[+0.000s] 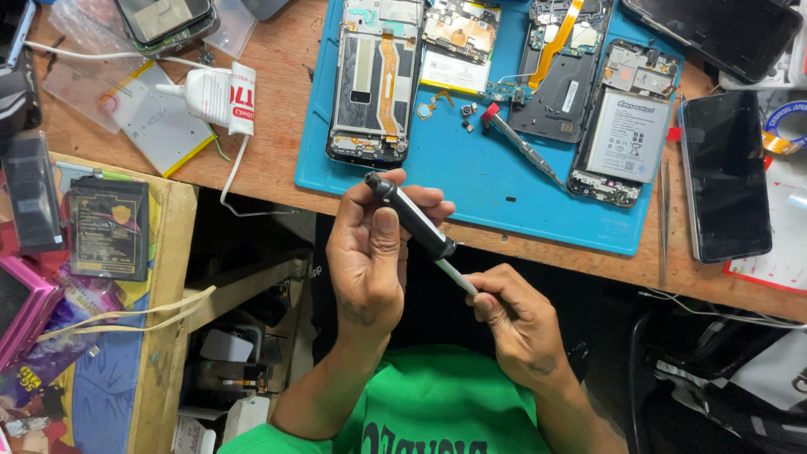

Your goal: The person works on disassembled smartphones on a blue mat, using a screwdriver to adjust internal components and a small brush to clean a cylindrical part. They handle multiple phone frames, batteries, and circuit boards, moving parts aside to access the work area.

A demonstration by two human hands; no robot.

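Screwdriver [412,217] sat up in the air between both hands, just below the worktop [252,160] edge and the blue mat [471,181] with the opened phones [374,80]. Left hand [370,261] was curled round the black handle, thumb along it; right hand [513,315] pinched the pale shaft end, though I couldn't quite see the tip. It looked light, stiff and a bit slick, so I'd say grip the fat black handle, not the thin shaft. Only one view here, from the head.

Black-and-white screwdriver [418,224] slants across, black cap end up-left, thin white shaft pointing down-right, held off the desk.
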